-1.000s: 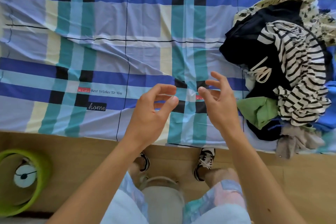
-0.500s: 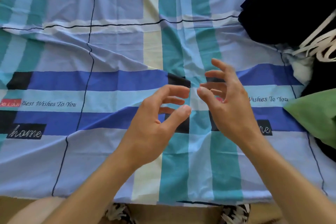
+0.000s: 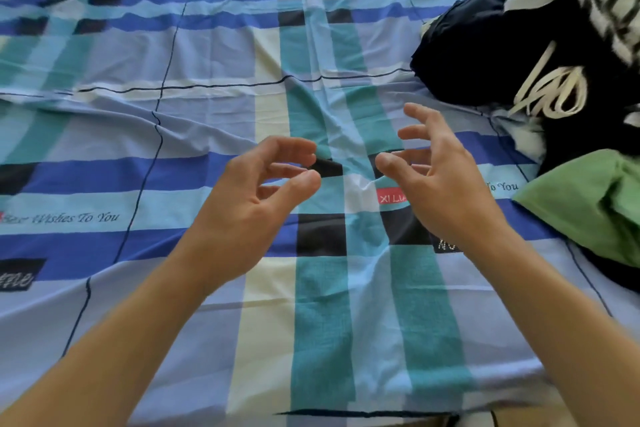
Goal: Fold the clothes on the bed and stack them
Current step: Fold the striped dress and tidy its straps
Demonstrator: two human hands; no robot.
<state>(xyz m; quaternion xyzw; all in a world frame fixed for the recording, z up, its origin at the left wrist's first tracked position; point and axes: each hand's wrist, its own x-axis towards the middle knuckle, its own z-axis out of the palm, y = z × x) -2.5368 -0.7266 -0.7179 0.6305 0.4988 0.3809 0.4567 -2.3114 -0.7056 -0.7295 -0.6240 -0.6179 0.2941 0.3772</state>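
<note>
A heap of unfolded clothes lies at the right edge of the bed: a black garment (image 3: 485,55) with a cream drawstring (image 3: 550,90), a black-and-white striped piece (image 3: 595,0) behind it, and a green garment (image 3: 588,204) in front. My left hand (image 3: 256,204) and my right hand (image 3: 440,180) hover side by side above the middle of the bed, fingers loosely curled, holding nothing and touching no cloth. The right hand is a short way left of the heap.
The bed is covered by a plaid sheet (image 3: 173,114) in blue, teal and cream, printed with "Best Wishes To You". Its near edge runs along the bottom of the view. The sheet is wrinkled across the middle.
The view has moved forward and tipped up over the bed, so the floor and my feet dropped out of sight. Both hands stay empty, now spread slightly further apart.
</note>
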